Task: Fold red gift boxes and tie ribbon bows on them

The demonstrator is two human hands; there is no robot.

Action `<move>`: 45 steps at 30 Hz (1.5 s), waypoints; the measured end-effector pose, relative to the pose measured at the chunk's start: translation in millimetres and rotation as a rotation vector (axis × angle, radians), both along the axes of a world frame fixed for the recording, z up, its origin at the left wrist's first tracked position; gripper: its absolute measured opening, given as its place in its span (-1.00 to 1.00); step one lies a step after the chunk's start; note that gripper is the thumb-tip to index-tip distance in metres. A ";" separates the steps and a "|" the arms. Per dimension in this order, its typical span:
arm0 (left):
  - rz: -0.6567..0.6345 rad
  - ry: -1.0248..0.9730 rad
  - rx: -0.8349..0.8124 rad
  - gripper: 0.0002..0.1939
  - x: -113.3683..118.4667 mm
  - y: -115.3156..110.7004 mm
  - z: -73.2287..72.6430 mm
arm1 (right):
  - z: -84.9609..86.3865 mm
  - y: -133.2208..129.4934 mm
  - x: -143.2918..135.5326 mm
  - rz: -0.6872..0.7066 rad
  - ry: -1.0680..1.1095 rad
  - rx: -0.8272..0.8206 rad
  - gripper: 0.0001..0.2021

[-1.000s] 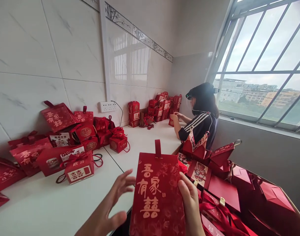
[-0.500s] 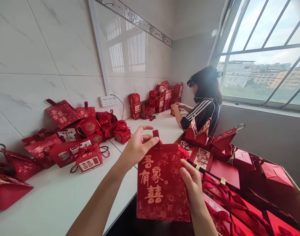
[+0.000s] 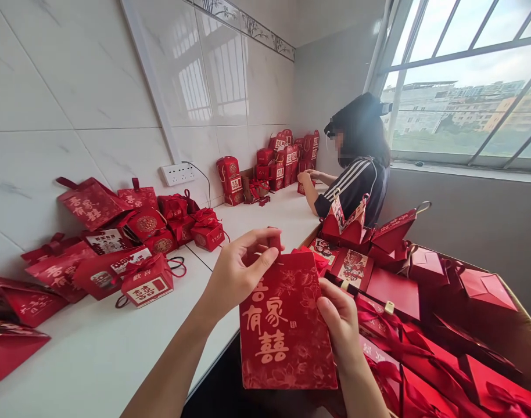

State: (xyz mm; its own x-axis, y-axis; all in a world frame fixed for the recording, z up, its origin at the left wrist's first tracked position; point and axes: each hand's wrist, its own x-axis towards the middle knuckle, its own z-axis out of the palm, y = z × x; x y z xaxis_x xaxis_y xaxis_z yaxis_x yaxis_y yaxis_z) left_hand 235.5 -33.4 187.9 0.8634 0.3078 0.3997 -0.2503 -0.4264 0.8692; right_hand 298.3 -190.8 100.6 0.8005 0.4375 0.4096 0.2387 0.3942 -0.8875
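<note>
A red gift box (image 3: 287, 331) with pale pink Chinese characters and flower prints is held upright in front of me, its printed face toward the camera. At its top, my left hand (image 3: 243, 270) pinches the short red ribbon loop (image 3: 274, 239) between thumb and fingers. My right hand (image 3: 341, 316) grips the box by its right edge, thumb on the front and the other fingers partly hidden behind. The back and underside of the box are out of sight.
Several red boxes pile up on the white table (image 3: 95, 354) at left. A carton (image 3: 522, 313) full of red boxes stands at right. Further along the table, a person (image 3: 357, 174) handles a small red box beside stacked boxes (image 3: 287, 165). A socket strip (image 3: 178, 173) is on the wall.
My left fingers have closed onto the ribbon loop, with the hand lower over the box's top left corner. The box stays nearly in place. The camera view has shifted slightly.
</note>
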 end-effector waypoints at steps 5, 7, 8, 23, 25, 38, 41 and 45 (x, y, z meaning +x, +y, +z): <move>-0.036 0.011 0.065 -0.62 2.8 -6.0 -2.2 | -6.0 -8.1 7.1 -0.056 0.011 0.004 -0.69; -0.045 0.010 0.070 -0.60 4.6 -7.7 -2.7 | -8.6 -10.9 9.7 -0.057 0.017 0.000 -0.67; -0.051 0.014 0.067 -0.58 5.4 -8.5 -2.8 | -9.6 -12.3 11.0 -0.064 0.023 -0.011 -0.66; -0.049 -0.011 -0.002 -0.60 22.5 -15.6 -12.5 | 1.9 -21.5 15.8 -0.197 -0.097 -0.131 -0.74; -0.080 0.011 0.010 -0.59 22.2 -15.3 -14.3 | 5.8 -20.6 16.6 -0.225 -0.131 -0.133 -0.69; -0.186 -0.002 0.088 -0.64 8.1 -11.5 -15.6 | 33.0 -1.0 6.0 -0.364 -0.433 -0.249 -0.95; -0.099 -0.047 0.034 -0.71 4.2 -12.2 -18.9 | 35.8 5.2 1.0 -0.374 -0.420 -0.248 -0.99; -0.059 -0.090 0.018 -0.81 -1.3 -13.0 -20.2 | 39.2 12.3 -4.3 -0.400 -0.428 -0.242 -0.97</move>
